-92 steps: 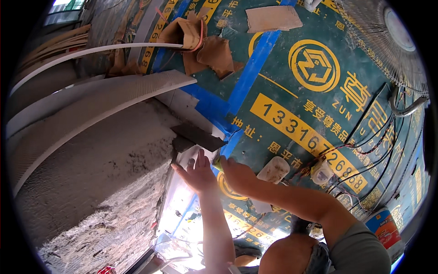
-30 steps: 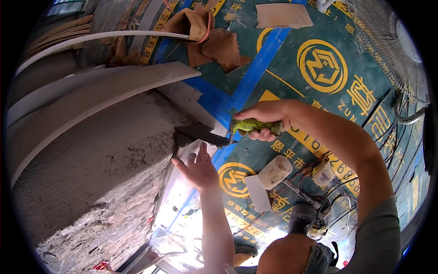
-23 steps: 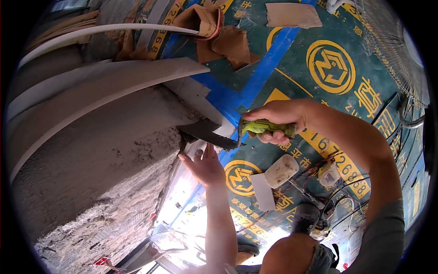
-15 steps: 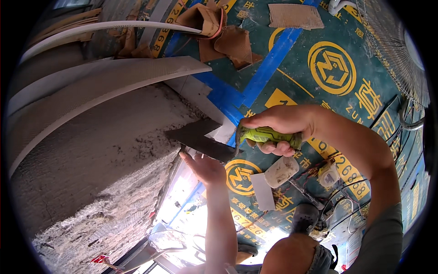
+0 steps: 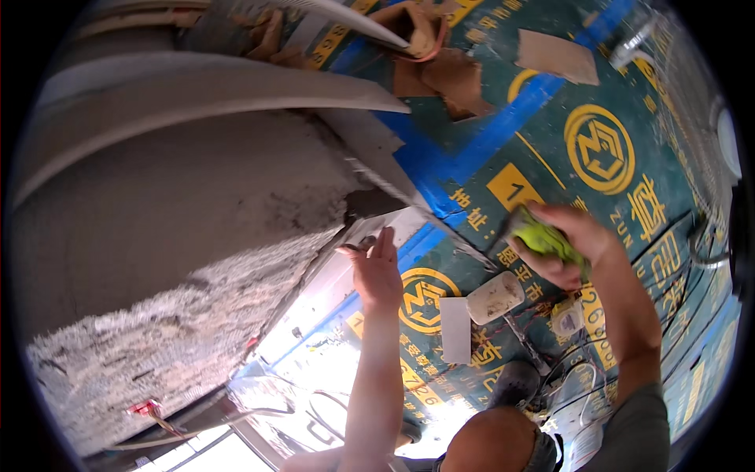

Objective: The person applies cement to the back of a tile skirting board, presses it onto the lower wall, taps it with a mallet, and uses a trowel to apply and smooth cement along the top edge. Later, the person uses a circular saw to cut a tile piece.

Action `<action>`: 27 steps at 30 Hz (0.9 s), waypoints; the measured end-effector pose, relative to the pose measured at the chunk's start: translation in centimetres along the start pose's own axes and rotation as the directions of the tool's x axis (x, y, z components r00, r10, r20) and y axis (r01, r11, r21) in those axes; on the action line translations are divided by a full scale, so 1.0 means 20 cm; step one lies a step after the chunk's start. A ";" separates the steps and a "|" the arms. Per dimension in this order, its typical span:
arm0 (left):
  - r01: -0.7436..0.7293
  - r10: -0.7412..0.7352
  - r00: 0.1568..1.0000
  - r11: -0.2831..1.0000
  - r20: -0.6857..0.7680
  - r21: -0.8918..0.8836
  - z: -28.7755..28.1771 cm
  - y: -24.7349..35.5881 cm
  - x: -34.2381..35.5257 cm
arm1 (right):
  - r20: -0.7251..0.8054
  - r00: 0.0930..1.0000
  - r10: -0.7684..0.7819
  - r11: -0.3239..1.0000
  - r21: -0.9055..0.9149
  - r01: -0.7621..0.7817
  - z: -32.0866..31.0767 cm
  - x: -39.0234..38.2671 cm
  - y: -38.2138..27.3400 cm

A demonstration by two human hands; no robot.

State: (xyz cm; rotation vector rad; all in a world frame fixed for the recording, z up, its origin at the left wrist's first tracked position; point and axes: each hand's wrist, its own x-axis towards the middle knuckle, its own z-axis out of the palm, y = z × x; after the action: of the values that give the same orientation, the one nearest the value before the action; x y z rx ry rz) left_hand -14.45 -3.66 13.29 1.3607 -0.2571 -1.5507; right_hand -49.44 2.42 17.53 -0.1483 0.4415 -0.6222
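My right hand [image 5: 570, 248] is wrapped round the green handle [image 5: 545, 238] of a trowel. Its long blade [image 5: 421, 206] shows almost edge-on, slanting up and left toward the end of a grey mortar-coated wall [image 5: 181, 197]. My left hand [image 5: 377, 271] is below the blade, beside the wall's edge, palm partly up and fingers stretched out. A small dark lump [image 5: 366, 244] shows between its thumb and fingers; whether it is held, I cannot tell. Behind the blade a dark patch [image 5: 373, 204] shows at the wall's edge.
Green printed floor sheeting with blue tape [image 5: 503, 118] lies below. On it are a dirty white tray [image 5: 495, 299], a white card [image 5: 456, 330], torn cardboard [image 5: 456, 82] and tangled cables [image 5: 582, 346]. A fan [image 5: 692, 134] stands at right. Curved pale panels [image 5: 236, 86] jut out above the wall.
My right hand has moved right and slightly down, and the trowel has turned from showing its dark face to nearly edge-on. My left hand's fingers have spread; the view has shifted.
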 end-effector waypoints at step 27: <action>-0.274 0.280 0.960 0.951 -0.022 0.144 -0.38 0.01 0.02 | -0.605 0.707 -0.366 0.870 -0.492 0.030 0.98 -0.01 0.93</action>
State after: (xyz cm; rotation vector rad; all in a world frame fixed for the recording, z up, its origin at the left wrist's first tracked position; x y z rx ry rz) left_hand -7.84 -0.80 10.56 1.3975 -0.5172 -1.2867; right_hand -30.90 17.57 30.30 -0.4231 1.3215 -0.7824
